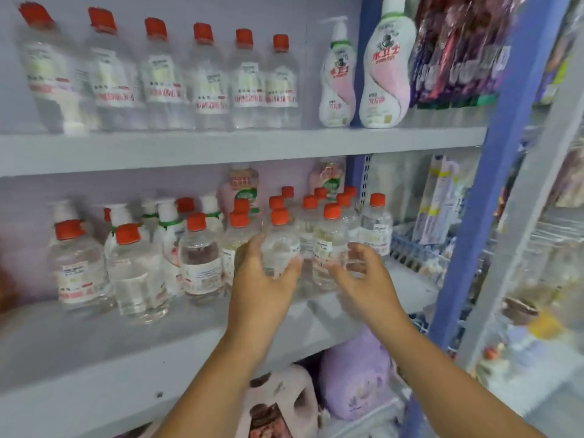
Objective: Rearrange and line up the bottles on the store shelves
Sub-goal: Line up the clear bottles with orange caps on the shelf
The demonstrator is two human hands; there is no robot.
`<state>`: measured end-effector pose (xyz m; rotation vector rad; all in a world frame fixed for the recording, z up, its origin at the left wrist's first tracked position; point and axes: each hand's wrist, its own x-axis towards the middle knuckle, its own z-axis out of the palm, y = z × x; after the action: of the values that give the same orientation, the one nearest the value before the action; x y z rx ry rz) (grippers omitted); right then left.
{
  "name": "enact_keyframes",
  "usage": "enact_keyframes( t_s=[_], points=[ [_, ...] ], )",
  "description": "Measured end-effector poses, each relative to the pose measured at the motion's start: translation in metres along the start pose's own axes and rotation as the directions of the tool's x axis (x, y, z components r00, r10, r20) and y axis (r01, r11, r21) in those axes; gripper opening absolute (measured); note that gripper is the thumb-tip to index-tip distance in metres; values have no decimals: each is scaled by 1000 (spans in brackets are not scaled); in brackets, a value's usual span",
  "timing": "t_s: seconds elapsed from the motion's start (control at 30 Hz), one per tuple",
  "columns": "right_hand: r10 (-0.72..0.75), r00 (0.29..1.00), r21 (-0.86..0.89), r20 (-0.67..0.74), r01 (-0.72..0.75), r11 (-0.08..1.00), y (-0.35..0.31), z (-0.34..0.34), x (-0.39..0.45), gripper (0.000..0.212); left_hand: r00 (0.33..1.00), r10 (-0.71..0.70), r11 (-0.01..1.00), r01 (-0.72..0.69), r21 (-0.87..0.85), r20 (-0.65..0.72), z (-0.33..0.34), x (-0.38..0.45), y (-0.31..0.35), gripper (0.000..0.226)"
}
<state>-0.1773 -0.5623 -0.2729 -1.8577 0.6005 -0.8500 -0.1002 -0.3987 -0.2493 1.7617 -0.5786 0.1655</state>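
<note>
Head view: left hand [264,290] grips a red-capped bottle [280,245] among crowded neighbours [328,245]; right hand [363,276] open.

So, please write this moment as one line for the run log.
left hand: grips clear bottle | right hand: open, beside next bottle | middle shelf

The upper shelf [189,150] bears six red-capped clear bottles [208,74] at 11 o'clock; the lower shelf [94,343] carries crowded red-capped bottles [139,273] at 9 o'clock.

Clear bottles [279,248] with red caps [280,216]; pink-white pump bottles [337,80]; blue upright [493,172].
</note>
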Motion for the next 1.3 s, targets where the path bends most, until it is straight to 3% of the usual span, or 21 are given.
enact_keyframes(
  t_s=[0.1,0.23,0.3,0.37,0.43,0.5,0.57,0.63,0.73,0.8,0.93,1.1,1.3],
  points=[
    [-9,1000,9,6,8,1000,8,-8,23,60,985,135,965,-105,240,-111,23,21,14,78],
    [-37,995,71,94,30,997,17,-5,52,54,991,13,879,51,473,-132,50,51,22,98],
    [-57,983,121,174,36,992,24,-3,64,52,981,13,790,108,603,-192,61,56,21,102],
    [-71,970,119,233,45,992,31,-2,72,53,966,31,764,143,629,-257,72,53,15,103],
    [-106,952,96,286,81,992,35,-4,76,48,954,64,788,131,601,-292,79,45,6,94],
    [-128,942,85,311,107,991,39,-5,80,52,938,119,883,51,467,-327,82,31,-4,80],
    [-154,927,77,342,136,988,39,-5,81,63,936,44,970,43,239,-349,83,14,-2,78],
    [-157,914,79,374,137,987,37,-4,78,72,943,-10,992,52,117,-332,76,-1,-1,77],
    [-195,875,85,443,175,981,27,2,68,77,915,-15,994,56,89,-404,51,-16,1,65],
    [-211,857,87,470,193,977,20,9,59,67,891,-23,990,85,116,-453,25,-27,0,60],
    [-247,841,109,481,223,969,0,32,35,52,834,15,964,135,231,-552,-42,-36,-6,66],
    [-264,822,185,506,195,963,-36,78,-9,44,781,15,956,171,238,-624,-117,-34,-33,63],
    [-265,818,185,510,197,963,-67,139,-41,51,781,-17,942,221,251,-624,-180,-19,-75,73]
  ],
)
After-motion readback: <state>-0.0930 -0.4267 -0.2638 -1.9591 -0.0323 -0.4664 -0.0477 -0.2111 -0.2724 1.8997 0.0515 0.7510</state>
